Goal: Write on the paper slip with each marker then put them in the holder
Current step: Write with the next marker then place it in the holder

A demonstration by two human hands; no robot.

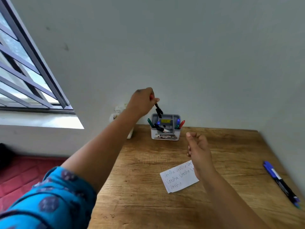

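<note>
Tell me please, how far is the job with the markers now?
Mostly done, it seems. The paper slip carries several written lines, and the holder already contains green, blue and red markers. In hand: the left hand holds a marker above the holder, apparently about to drop it in. The right hand holds nothing. Left: the blue markers lying at the table's right edge.

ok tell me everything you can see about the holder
The holder is a small grey plastic desk organiser split into several compartments, standing upright at the back of the wooden table, close to the wall. A yellow label sits inside and a printed sticker on its front. Green, blue, red and black markers lean in its left and right compartments. The left hand holds a marker just above it.
</note>
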